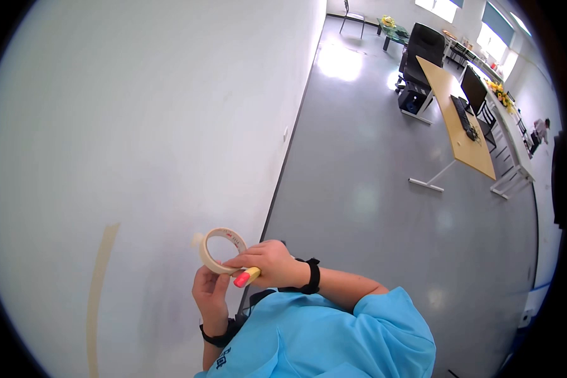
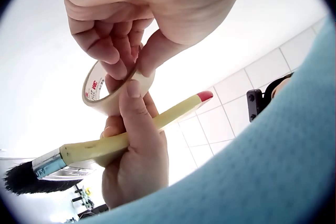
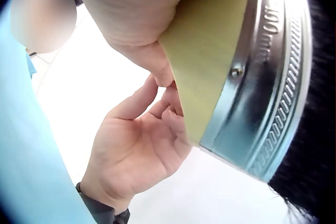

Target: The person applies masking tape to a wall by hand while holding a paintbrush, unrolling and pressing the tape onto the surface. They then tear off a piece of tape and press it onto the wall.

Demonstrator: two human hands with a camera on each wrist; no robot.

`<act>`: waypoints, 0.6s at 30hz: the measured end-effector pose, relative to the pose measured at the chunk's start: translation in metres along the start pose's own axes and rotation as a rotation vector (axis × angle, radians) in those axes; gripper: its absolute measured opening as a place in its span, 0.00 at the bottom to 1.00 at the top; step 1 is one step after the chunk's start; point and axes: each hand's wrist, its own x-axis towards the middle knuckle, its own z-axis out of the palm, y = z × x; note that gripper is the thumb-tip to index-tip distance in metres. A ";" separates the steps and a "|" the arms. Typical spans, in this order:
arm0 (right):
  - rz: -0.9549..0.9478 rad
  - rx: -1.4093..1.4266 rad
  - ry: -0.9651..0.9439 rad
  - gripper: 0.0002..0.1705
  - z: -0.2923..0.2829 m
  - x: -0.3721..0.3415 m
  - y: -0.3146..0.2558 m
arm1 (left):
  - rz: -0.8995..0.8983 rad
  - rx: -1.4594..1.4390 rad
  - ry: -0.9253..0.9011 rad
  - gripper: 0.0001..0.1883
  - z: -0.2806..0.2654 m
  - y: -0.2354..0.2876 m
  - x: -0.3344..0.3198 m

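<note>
A roll of cream masking tape (image 1: 205,254) is held up close to the white wall, its ring facing the head camera. My left hand (image 1: 210,296) pinches its lower edge between thumb and fingers. Gripping both the roll and a paintbrush (image 2: 89,149) is my right hand (image 1: 272,261), whose thumb lies over the brush's yellow handle. The handle's red tip (image 1: 241,280) points toward my body in the head view. Black bristles (image 2: 26,178) and a wide metal ferrule (image 3: 247,87) stick out on the brush's other end. Both hands meet at the roll.
On the wall (image 1: 170,113) at the left runs a strip of tape (image 1: 99,290). Grey floor (image 1: 346,195) extends to the right. Farther off are a wooden desk (image 1: 469,148) with a keyboard and monitor, a black office chair (image 1: 426,47), and another person (image 1: 540,132).
</note>
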 end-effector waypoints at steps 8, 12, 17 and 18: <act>-0.051 -0.023 -0.011 0.18 -0.005 0.002 0.002 | -0.006 0.019 -0.022 0.11 -0.001 -0.001 0.001; -0.074 0.032 0.021 0.17 -0.005 0.002 0.003 | 0.006 0.012 -0.062 0.10 -0.003 0.001 0.002; -0.079 0.058 0.035 0.16 -0.006 0.002 0.003 | -0.006 -0.043 -0.077 0.11 -0.004 0.001 0.003; -0.077 0.060 0.035 0.16 -0.006 0.002 0.004 | -0.008 -0.050 -0.079 0.11 -0.004 0.001 0.003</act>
